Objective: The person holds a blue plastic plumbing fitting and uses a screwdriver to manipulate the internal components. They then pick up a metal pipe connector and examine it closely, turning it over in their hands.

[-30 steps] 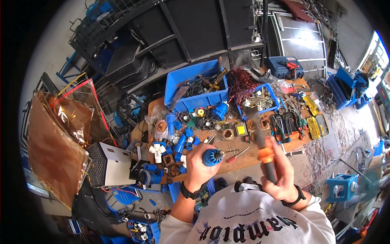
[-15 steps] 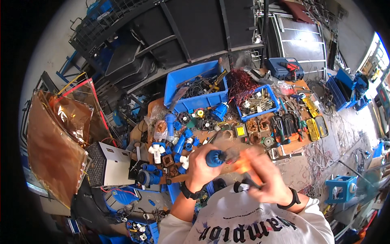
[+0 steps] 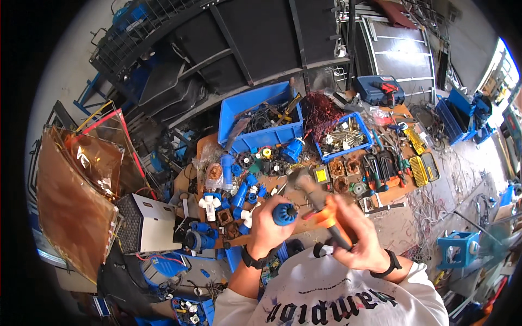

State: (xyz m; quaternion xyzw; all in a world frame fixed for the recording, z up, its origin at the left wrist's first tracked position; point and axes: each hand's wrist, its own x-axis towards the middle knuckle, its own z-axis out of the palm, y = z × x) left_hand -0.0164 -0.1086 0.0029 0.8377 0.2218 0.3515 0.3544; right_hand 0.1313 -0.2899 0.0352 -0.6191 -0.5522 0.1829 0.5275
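Near side of the blue crate (image 3: 266, 139), I list: my left hand (image 3: 265, 229), closed round a blue ribbed fitting (image 3: 283, 214); my right hand (image 3: 359, 236), gripping a motion-blurred, orange-and-black-handled hammer (image 3: 327, 215).

Pale left wall (image 3: 60, 81), grey floor (image 3: 452, 190), wooden table (image 3: 399, 191), blue stool (image 3: 461, 239), bright window (image 3: 507, 66) right

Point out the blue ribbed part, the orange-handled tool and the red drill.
Blue ribbed part (image 3: 284, 214): head view, on its ribbed end.
Orange-handled tool (image 3: 326, 216): head view, orange of its handle.
Red drill (image 3: 389, 89): head view, on its body.
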